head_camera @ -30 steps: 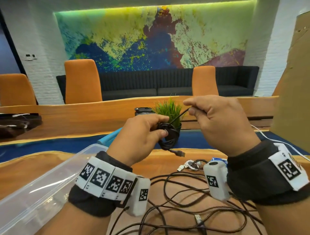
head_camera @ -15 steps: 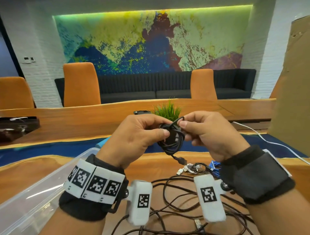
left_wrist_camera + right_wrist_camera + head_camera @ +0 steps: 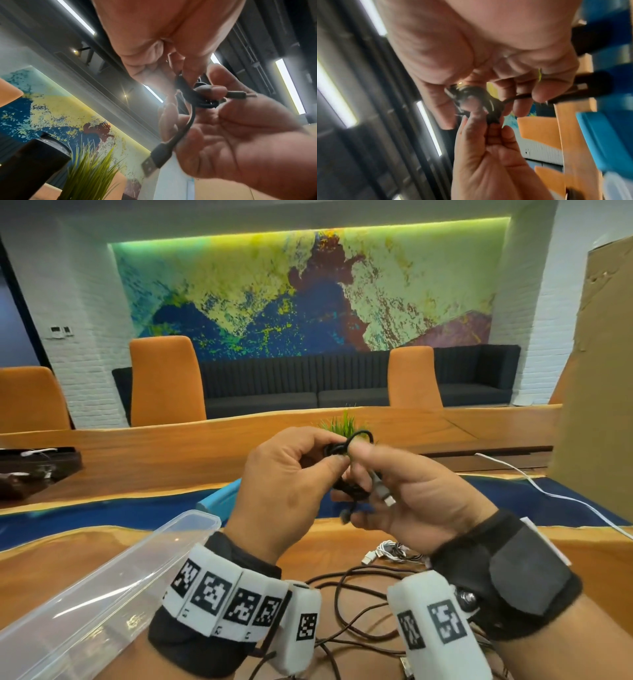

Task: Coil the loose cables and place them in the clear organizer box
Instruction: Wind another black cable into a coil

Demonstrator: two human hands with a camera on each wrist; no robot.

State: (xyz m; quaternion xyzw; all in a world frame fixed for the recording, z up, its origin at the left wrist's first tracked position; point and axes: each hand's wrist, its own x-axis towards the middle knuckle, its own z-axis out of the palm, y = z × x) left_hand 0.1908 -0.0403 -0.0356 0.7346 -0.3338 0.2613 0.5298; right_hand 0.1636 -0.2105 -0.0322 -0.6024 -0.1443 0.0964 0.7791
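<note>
A short black USB cable (image 3: 352, 487) is bundled into a small coil held up in front of me. My left hand (image 3: 301, 470) pinches the coil between thumb and fingers. My right hand (image 3: 387, 491) pinches the same coil from the other side, with a grey plug (image 3: 385, 494) sticking out between its fingers. In the left wrist view the cable (image 3: 190, 119) hangs down to a USB-A plug (image 3: 152, 161). The right wrist view is blurred but shows the black coil (image 3: 481, 100) between fingertips. The clear organizer box (image 3: 102, 597) lies at lower left, its inside without cables where it shows.
Several loose dark cables (image 3: 356, 611) sprawl on the wooden table (image 3: 68, 563) under my wrists. A small white cable bundle (image 3: 387, 553) lies beyond them. A white cord (image 3: 548, 494) runs off right. A potted grass plant (image 3: 342, 424) stands behind my hands, a cardboard sheet (image 3: 603, 405) at right.
My right hand has come in from pulling the cable end up and right to close against the left hand. The coil is now tighter and a loop pokes above the fingers.
</note>
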